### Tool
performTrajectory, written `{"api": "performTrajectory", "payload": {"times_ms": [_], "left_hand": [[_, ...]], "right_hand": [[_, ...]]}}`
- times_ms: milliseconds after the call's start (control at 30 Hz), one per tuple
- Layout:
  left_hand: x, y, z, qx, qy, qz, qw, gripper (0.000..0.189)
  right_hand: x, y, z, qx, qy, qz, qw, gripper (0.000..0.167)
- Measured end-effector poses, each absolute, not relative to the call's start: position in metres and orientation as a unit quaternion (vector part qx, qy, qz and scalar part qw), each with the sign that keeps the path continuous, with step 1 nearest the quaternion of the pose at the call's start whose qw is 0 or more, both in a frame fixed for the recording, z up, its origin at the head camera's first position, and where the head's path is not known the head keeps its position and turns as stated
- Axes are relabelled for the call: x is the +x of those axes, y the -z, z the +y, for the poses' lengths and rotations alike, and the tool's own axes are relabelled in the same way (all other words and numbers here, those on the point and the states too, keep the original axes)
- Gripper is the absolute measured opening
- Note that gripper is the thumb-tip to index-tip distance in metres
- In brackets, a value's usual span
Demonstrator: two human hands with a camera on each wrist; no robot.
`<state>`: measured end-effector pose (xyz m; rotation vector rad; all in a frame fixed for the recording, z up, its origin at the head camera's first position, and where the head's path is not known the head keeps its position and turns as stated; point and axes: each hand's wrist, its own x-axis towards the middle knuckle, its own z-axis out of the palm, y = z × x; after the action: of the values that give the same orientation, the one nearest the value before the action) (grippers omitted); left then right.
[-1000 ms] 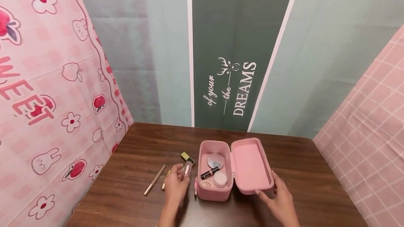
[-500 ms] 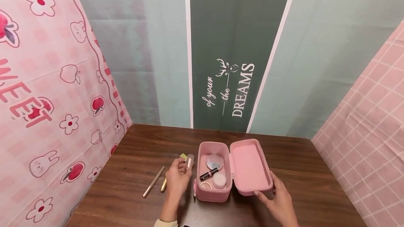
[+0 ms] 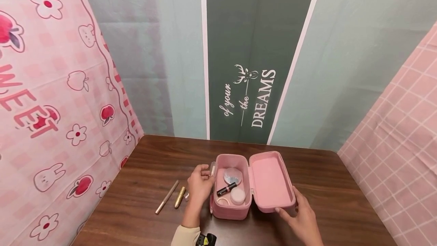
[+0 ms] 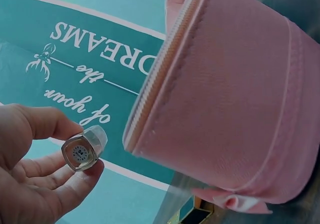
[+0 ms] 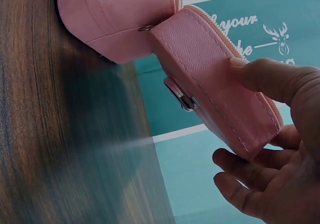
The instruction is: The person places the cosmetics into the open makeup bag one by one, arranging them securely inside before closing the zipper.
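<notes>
Left hand (image 3: 200, 183): fingers pinch small squarish translucent-capped tube (image 4: 93, 140), just outside open pink leather-like zip case (image 3: 232, 212). Right hand (image 3: 302, 217): fingers grip its pink rectangular lid (image 3: 271, 183). I'd hold lid steady, tube clear of zip. Base label (image 4: 80, 154) illegible; green wall cloth (image 3: 263, 18): "of your", "the", "DREAMS".

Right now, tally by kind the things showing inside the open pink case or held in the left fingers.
Tubes: 2 (black-and-pink tube in the pink case; clear-topped tube in the left fingers)
Round compact: 1
Pale round jar: 1
Beige-rimmed round item, partly hidden: 1
Total: 5
</notes>
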<state>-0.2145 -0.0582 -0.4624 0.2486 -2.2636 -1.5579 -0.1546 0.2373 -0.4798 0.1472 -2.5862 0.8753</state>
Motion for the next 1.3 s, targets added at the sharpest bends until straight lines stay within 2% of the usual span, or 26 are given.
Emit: {"api": "performTrajectory", "payload": {"times_ms": [167, 567, 767, 1033, 1300], "left_hand": [[-0.221, 0.458, -0.054, 0.095, 0.554, -0.806, 0.186, 0.039], [-0.238, 0.452, -0.048, 0.102, 0.574, -0.803, 0.127, 0.054], [-0.245, 0.449, -0.044, 0.110, 0.568, -0.808, 0.115, 0.062], [-0.255, 0.443, -0.037, 0.110, 0.547, -0.822, 0.113, 0.056], [-0.265, 0.443, -0.031, 0.127, 0.492, -0.855, 0.108, 0.043]], "right_hand": [[-0.154, 0.479, 0.238, 0.053, -0.313, -0.926, 0.203, 0.083], [-0.155, 0.481, 0.239, 0.052, -0.314, -0.928, 0.193, 0.084], [-0.154, 0.482, 0.239, 0.052, -0.314, -0.928, 0.195, 0.084], [-0.155, 0.481, 0.238, 0.061, -0.320, -0.922, 0.210, 0.082], [-0.154, 0.479, 0.238, 0.059, -0.315, -0.925, 0.201, 0.082]]}}
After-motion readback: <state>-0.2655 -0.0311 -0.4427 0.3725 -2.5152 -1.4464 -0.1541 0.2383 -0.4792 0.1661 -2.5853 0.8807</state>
